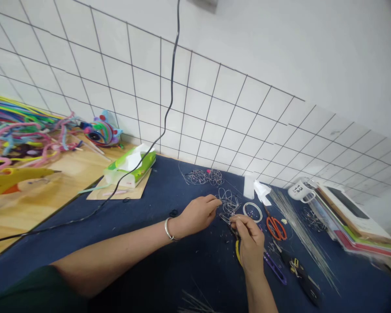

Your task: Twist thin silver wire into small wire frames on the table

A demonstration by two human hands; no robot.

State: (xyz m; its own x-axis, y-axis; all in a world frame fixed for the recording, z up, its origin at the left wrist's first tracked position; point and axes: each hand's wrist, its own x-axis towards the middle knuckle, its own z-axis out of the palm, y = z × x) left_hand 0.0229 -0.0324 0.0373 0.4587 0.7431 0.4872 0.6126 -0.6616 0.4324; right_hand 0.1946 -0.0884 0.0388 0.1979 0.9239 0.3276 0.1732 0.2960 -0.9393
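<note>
Two hands [195, 216] [250, 239] are beside looped wire [229, 208] on dark blue cloth [164, 189].

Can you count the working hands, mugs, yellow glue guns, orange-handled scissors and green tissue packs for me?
Hands: 2, left hand and right hand
Mug: 1
Yellow glue gun: 1
Orange-handled scissors: 1 pair
Green tissue pack: 1
Total: 6
</note>
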